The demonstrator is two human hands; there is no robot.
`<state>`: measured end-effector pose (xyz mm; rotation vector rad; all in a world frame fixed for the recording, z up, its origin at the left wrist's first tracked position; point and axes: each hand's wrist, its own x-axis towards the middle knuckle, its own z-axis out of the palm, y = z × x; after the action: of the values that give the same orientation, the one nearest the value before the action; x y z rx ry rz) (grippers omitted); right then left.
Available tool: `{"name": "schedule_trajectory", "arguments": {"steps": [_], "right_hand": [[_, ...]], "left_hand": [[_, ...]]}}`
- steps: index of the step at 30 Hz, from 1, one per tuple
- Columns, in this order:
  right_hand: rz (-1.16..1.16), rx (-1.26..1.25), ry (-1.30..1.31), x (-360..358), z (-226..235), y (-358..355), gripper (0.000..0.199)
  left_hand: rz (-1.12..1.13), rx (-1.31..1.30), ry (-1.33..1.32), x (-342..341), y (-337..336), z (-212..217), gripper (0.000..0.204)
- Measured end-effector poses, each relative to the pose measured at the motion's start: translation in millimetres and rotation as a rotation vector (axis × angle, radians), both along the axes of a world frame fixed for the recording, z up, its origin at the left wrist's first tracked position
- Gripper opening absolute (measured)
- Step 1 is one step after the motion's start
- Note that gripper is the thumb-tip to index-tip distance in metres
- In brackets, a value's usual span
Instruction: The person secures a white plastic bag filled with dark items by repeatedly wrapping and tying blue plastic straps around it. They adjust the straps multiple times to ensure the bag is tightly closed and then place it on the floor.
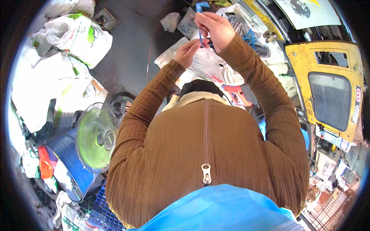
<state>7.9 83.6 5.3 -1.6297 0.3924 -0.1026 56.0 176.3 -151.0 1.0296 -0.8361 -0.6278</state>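
Observation:
Out in front of my chest, both hands are raised and close together, holding a thin blue strip (200,37). My right hand (219,30) pinches it higher up, and a wider blue end sticks out above those fingers. Lower down, the fingertips of my left hand (186,53) are closed on the strip's lower end. Whether the strip is plastic or cloth, I cannot tell. Beneath the hands lies a white plastic sack (210,63), and beyond my right hand more bags hold dark bundles with blue ties (250,37).
Big white bags (73,38) are piled at the left. Nearer stand a green fan (98,140), a blue drum (73,158) and a blue mesh crate (106,211). A worn yellow door panel (302,73) with a window stands at the right. Grey floor (131,34) shows between.

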Motion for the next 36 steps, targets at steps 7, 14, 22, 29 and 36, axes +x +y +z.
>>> {"name": "schedule_trajectory", "arguments": {"steps": [7,14,22,29,36], "right_hand": [[0.025,-0.011,-0.188,-10.9,18.0,-142.4,0.018],[0.171,-0.637,0.098,-92.1,-156.0,-354.2,0.074],[0.043,-0.696,-0.276,-86.2,-197.1,-344.2,0.053],[-0.016,-0.667,-0.310,-85.4,-190.7,-331.3,0.054],[-0.004,-0.691,-0.310,-83.7,-193.1,-330.8,0.060]], "left_hand": [[0.194,-0.220,0.710,-8.2,-31.2,3.7,0.021],[0.374,-0.248,0.912,-7.0,-63.4,24.1,0.018],[0.535,-0.142,0.608,-28.4,-136.2,60.0,0.017],[0.828,-0.053,0.594,-47.6,-184.6,72.4,0.022],[0.951,0.035,0.521,-53.6,-210.2,69.4,0.020]]}}
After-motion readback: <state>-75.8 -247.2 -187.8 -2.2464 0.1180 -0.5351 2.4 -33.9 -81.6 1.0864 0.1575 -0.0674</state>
